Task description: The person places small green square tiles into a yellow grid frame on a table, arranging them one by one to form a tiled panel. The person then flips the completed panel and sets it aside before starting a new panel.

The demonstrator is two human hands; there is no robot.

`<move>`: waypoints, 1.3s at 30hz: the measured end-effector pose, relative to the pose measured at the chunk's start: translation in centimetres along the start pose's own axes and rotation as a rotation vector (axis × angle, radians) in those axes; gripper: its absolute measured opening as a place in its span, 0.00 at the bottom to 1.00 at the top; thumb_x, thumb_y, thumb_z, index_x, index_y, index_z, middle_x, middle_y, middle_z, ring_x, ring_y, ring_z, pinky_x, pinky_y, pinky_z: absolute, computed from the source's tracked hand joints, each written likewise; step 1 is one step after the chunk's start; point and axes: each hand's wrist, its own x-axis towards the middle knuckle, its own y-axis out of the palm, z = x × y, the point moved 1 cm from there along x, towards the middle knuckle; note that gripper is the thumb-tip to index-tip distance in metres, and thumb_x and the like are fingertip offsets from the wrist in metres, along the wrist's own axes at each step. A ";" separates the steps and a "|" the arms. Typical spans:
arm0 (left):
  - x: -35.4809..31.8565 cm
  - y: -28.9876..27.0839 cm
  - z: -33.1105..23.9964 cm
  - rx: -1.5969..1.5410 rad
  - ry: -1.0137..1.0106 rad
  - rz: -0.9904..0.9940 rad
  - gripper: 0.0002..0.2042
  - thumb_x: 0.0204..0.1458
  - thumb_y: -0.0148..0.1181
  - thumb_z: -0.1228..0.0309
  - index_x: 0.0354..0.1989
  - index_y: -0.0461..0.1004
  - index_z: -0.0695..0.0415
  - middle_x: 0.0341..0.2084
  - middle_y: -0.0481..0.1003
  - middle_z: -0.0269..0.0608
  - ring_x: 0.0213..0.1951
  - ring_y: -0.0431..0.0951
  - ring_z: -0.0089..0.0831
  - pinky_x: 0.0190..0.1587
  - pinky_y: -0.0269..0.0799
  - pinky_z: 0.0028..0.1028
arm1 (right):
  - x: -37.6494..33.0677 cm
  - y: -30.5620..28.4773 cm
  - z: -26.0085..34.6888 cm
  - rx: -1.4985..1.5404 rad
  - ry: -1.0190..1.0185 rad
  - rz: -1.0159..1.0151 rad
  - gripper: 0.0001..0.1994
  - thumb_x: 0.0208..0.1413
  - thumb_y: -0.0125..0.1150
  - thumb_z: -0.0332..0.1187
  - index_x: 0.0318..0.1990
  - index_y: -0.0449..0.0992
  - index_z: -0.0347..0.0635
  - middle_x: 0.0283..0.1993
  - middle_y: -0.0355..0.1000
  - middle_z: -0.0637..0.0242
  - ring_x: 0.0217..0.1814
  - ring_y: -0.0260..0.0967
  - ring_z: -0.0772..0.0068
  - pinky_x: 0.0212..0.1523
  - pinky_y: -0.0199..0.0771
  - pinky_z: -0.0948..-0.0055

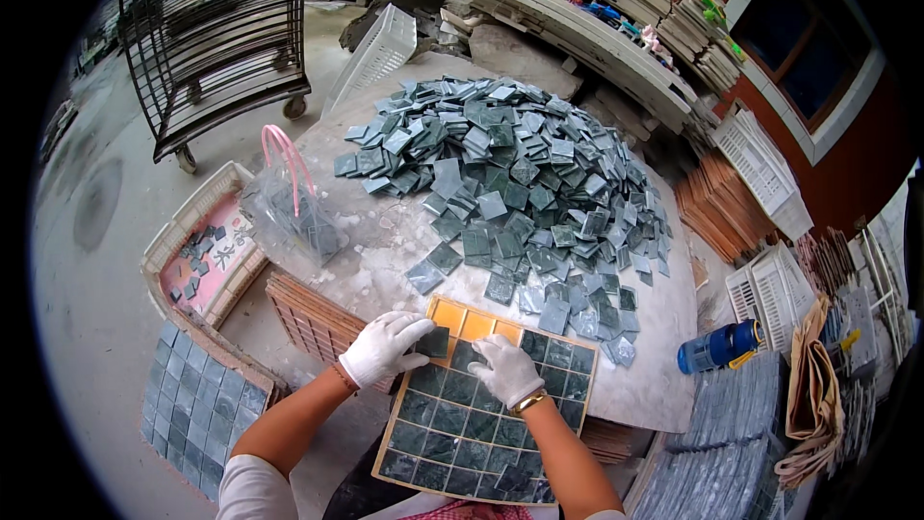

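Note:
A yellow grid tray (474,326) leans on the near edge of the table, most of its squares filled with dark green stone tiles. Several squares in its top row show bare yellow. My left hand (383,351), in a white glove, pinches a square stone tile (434,342) over the tray's upper left. My right hand (507,373), gloved too, rests on the tray near the upper middle, its fingers bent down at the tiles; what they hold, if anything, is hidden. Beyond the tray lies a large heap of loose green tiles (520,169).
A clear plastic bag (306,226) with pink handles stands left on the table (361,274). Beside it sits a crate (241,289) with tile pieces. A tiled sheet (197,404) lies at lower left. At right are a blue bottle (717,347) and stacked tile sheets (727,409).

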 end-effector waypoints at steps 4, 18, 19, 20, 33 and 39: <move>0.6 0.4 0.8 0.052 0.136 0.070 0.29 0.38 0.68 0.64 0.52 0.68 0.58 0.47 0.72 0.47 0.54 0.68 0.45 0.58 0.62 0.42 | -0.5 -0.1 -0.1 0.258 0.147 -0.024 0.21 0.49 0.63 0.37 0.50 0.72 0.41 0.49 0.70 0.59 0.40 0.72 0.60 0.43 0.72 0.67; -0.5 5.2 -4.0 0.273 -0.168 0.123 0.40 0.51 0.46 0.40 0.58 0.60 0.68 0.62 0.57 0.57 0.65 0.52 0.50 0.66 0.43 0.44 | 9.6 0.8 -0.6 0.129 0.040 -0.297 0.12 0.50 0.59 0.34 0.41 0.76 0.39 0.45 0.73 0.54 0.45 0.71 0.51 0.47 0.71 0.61; -0.4 5.2 -4.1 0.270 -0.161 0.107 0.40 0.51 0.46 0.40 0.58 0.61 0.68 0.62 0.57 0.57 0.65 0.52 0.50 0.66 0.44 0.44 | 11.1 0.7 -0.7 0.082 0.021 -0.320 0.12 0.50 0.59 0.34 0.41 0.75 0.40 0.45 0.72 0.54 0.45 0.71 0.51 0.47 0.71 0.61; -0.5 5.2 -3.9 0.228 -0.183 0.076 0.38 0.51 0.47 0.42 0.58 0.61 0.67 0.61 0.58 0.57 0.65 0.53 0.50 0.66 0.44 0.44 | 12.9 0.6 -0.4 0.051 0.062 -0.198 0.14 0.51 0.58 0.35 0.44 0.73 0.41 0.46 0.72 0.55 0.46 0.71 0.50 0.47 0.71 0.59; -1.8 4.9 -3.4 -0.075 -0.386 -0.504 0.23 0.43 0.49 0.86 0.52 0.66 0.63 0.49 0.68 0.55 0.53 0.68 0.52 0.55 0.64 0.39 | 17.4 -1.2 -0.4 0.058 0.324 -0.077 0.14 0.47 0.65 0.36 0.42 0.74 0.46 0.42 0.74 0.57 0.46 0.72 0.56 0.45 0.72 0.63; -1.7 4.9 -3.0 -0.061 -0.396 -0.540 0.22 0.44 0.50 0.85 0.51 0.67 0.63 0.48 0.69 0.54 0.52 0.68 0.51 0.55 0.65 0.40 | 14.0 -3.6 -1.1 0.417 0.000 0.191 0.13 0.48 0.62 0.32 0.42 0.75 0.39 0.37 0.75 0.56 0.36 0.73 0.57 0.38 0.71 0.69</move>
